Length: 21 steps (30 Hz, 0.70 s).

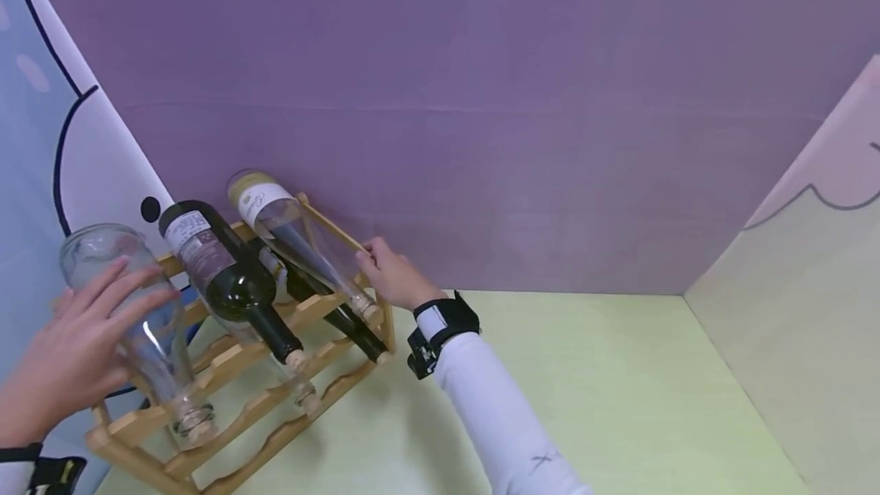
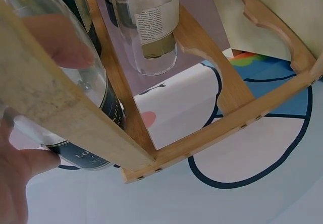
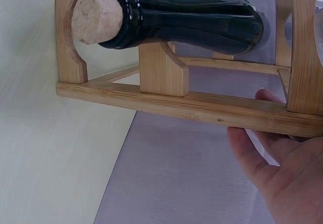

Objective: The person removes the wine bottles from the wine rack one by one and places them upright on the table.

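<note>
A wooden wine rack [image 1: 257, 412] stands at the left in the head view, holding several corked bottles. My left hand [image 1: 79, 354] holds a clear glass bottle [image 1: 154, 350] on the rack's left side; the left wrist view shows its thumb against the glass near a dark label [image 2: 83, 155]. Beside it lies a dark wine bottle [image 1: 220, 266], neck toward me. A clear bottle with a white label [image 1: 264, 201] lies farther right, above another dark bottle [image 1: 354, 327]. My right hand [image 1: 395, 277] grips the rack's right side rail [image 3: 192, 110], thumb and fingers on either side.
A purple wall [image 1: 481, 136] rises behind the rack, and a patterned panel [image 1: 110, 166] borders it on the left. The pale green surface [image 1: 605, 380] extends to the right. In the right wrist view, a corked dark neck [image 3: 202, 24] projects past the rack's slats.
</note>
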Tool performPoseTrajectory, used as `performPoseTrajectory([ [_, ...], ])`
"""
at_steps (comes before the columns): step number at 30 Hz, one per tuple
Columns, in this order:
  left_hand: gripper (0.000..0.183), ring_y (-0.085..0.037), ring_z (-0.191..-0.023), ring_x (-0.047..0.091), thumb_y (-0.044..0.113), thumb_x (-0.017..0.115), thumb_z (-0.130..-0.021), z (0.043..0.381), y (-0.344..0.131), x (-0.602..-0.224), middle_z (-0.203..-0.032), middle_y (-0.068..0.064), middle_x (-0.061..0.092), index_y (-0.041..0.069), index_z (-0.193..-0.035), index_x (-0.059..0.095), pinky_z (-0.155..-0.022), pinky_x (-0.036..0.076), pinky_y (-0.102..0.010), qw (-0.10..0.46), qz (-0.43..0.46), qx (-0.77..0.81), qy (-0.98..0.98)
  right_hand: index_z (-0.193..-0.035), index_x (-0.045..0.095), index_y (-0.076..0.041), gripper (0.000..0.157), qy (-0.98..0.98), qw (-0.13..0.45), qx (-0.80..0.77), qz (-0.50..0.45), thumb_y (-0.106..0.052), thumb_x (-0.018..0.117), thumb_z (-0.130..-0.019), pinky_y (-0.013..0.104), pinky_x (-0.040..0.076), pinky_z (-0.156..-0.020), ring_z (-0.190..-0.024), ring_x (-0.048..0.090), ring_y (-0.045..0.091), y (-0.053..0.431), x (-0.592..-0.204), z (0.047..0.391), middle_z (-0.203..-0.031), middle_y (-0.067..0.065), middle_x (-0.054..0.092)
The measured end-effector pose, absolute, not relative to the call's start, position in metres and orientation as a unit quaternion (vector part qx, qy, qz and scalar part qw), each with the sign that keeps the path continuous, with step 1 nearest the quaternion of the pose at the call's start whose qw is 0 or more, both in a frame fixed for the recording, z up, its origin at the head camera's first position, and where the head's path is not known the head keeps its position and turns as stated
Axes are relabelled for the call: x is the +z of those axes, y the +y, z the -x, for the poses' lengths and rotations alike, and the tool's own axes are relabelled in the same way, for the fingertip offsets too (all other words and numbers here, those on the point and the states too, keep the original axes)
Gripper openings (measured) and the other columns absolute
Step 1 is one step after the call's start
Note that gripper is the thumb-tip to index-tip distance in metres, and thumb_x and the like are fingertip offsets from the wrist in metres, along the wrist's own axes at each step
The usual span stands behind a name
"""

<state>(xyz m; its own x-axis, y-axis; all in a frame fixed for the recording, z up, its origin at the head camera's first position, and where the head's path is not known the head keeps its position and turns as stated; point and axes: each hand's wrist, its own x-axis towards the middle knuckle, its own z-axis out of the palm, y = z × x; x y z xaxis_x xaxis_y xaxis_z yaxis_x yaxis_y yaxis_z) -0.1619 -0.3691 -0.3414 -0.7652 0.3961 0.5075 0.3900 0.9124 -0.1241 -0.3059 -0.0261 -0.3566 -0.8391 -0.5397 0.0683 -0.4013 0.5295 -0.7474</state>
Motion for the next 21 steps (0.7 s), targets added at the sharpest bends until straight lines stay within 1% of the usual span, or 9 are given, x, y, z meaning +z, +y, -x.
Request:
performPoseTrajectory([
  [1,0.093,-0.047,-0.142,0.018,-0.007,0.086,-0.03,0.162,-0.37,-0.342,-0.136,-0.028,0.046,0.008,-0.117,0.059,-0.097,0.018,-0.086,0.276,0.214,0.004,-0.937,-0.133,0.041,-0.007,0.038,0.87,0.086,-0.402,0.271,-0.032,0.031,-0.106,0.025,0.039,-0.061,-0.072,0.048,0.017,-0.027,-0.357,0.306,-0.086,0.004,0.048],
  [4,0.092,-0.047,-0.142,0.018,-0.004,0.086,-0.029,0.161,-0.373,-0.342,-0.133,-0.03,0.046,0.005,-0.116,0.058,-0.104,0.017,-0.081,0.288,0.229,-0.003,-0.93,-0.133,0.041,-0.008,0.038,0.87,0.084,-0.402,0.273,-0.032,0.031,-0.106,0.025,0.04,-0.064,-0.075,0.049,0.016,-0.028,-0.358,0.307,-0.088,0.004,0.048],
  [8,0.09,-0.048,-0.142,0.019,0.004,0.086,-0.03,0.16,-0.375,-0.342,-0.131,-0.032,0.046,0.004,-0.116,0.057,-0.112,0.016,-0.073,0.299,0.238,-0.007,-0.924,-0.132,0.041,-0.008,0.037,0.867,0.086,-0.408,0.274,-0.032,0.032,-0.105,0.025,0.04,-0.063,-0.074,0.049,0.017,-0.028,-0.359,0.308,-0.088,0.005,0.049],
  [10,0.091,-0.049,-0.141,0.018,0.01,0.088,-0.031,0.16,-0.375,-0.342,-0.132,-0.032,0.045,0.003,-0.116,0.056,-0.112,0.015,-0.073,0.301,0.236,-0.01,-0.924,-0.131,0.041,-0.008,0.037,0.866,0.085,-0.409,0.275,-0.032,0.032,-0.105,0.025,0.04,-0.063,-0.075,0.049,0.017,-0.028,-0.359,0.309,-0.089,0.005,0.05],
  [13,0.089,-0.049,-0.141,0.019,0.012,0.088,-0.033,0.158,-0.373,-0.339,-0.133,-0.033,0.045,0.003,-0.116,0.057,-0.112,0.016,-0.073,0.304,0.23,-0.017,-0.924,-0.132,0.041,-0.008,0.037,0.866,0.085,-0.407,0.276,-0.032,0.032,-0.105,0.025,0.04,-0.064,-0.076,0.05,0.017,-0.028,-0.359,0.309,-0.091,0.005,0.051],
  [16,0.087,-0.049,-0.14,0.021,0.005,0.084,-0.034,0.158,-0.37,-0.333,-0.132,-0.034,0.046,0.002,-0.116,0.058,-0.115,0.015,-0.07,0.312,0.236,-0.022,-0.92,-0.133,0.041,-0.007,0.037,0.866,0.086,-0.408,0.276,-0.031,0.032,-0.105,0.025,0.041,-0.065,-0.077,0.05,0.017,-0.028,-0.359,0.308,-0.092,0.005,0.051],
  [18,0.085,-0.049,-0.14,0.021,-0.002,0.079,-0.035,0.157,-0.366,-0.328,-0.132,-0.034,0.046,0.002,-0.117,0.058,-0.115,0.015,-0.068,0.316,0.242,-0.025,-0.917,-0.132,0.041,-0.007,0.038,0.866,0.087,-0.409,0.275,-0.032,0.032,-0.105,0.025,0.04,-0.064,-0.075,0.049,0.016,-0.028,-0.359,0.309,-0.09,0.005,0.05],
  [20,0.084,-0.049,-0.14,0.022,-0.008,0.073,-0.035,0.157,-0.362,-0.323,-0.133,-0.034,0.046,0.002,-0.118,0.058,-0.115,0.017,-0.069,0.317,0.242,-0.026,-0.917,-0.132,0.041,-0.007,0.037,0.865,0.088,-0.41,0.274,-0.032,0.032,-0.105,0.025,0.039,-0.062,-0.072,0.048,0.016,-0.028,-0.359,0.308,-0.087,0.004,0.049],
  [21,0.085,-0.049,-0.141,0.021,-0.01,0.072,-0.035,0.156,-0.36,-0.321,-0.134,-0.033,0.046,0.002,-0.118,0.058,-0.114,0.017,-0.07,0.315,0.238,-0.026,-0.919,-0.132,0.041,-0.008,0.037,0.865,0.089,-0.411,0.274,-0.032,0.032,-0.105,0.025,0.039,-0.061,-0.07,0.047,0.016,-0.028,-0.359,0.308,-0.086,0.004,0.048],
])
